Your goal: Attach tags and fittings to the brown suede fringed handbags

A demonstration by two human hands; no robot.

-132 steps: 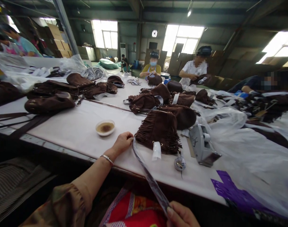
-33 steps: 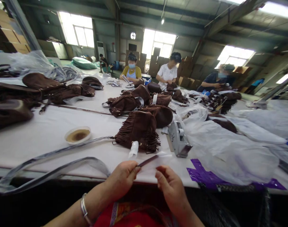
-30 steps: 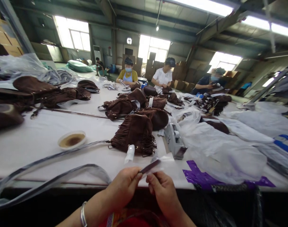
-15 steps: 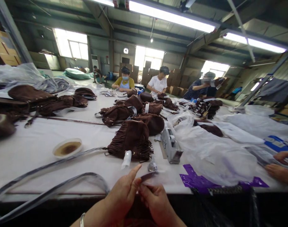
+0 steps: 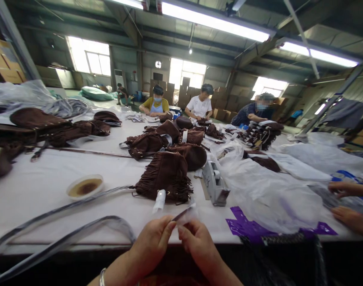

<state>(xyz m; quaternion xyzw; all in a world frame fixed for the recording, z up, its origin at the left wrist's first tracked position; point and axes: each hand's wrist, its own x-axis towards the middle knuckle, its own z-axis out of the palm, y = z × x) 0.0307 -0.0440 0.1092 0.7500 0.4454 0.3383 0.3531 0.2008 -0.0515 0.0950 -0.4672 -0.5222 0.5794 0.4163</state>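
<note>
In front of the table's edge, my left hand [image 5: 154, 237] pinches a narrow dark brown strap [image 5: 181, 214] between thumb and fingers. A thin translucent wrap [image 5: 190, 215] surrounds the strap's far end. My right hand [image 5: 197, 239] is closed beside it, thumb and fingers pressed together on the edge of this wrap. Just beyond the hands lies a brown fringed bag [image 5: 165, 174], with a white-wrapped piece [image 5: 160, 200] at its near edge. A long plastic-covered strap [image 5: 80, 203] runs from the bag to the left and loops back.
A grey tape dispenser [image 5: 215, 184] stands right of the bag. Left is a shallow bowl of brownish liquid [image 5: 85, 186]. Clear plastic bags [image 5: 273, 198] and purple tape [image 5: 250, 226] lie right. A co-worker's hands [image 5: 350, 218] are at the right edge; several people work across the table.
My left index finger, stretched forward before, is now curled in. The strap's end tilts up more, and the shiny metal piece near it no longer shows. The co-worker's hand at right has shifted left.
</note>
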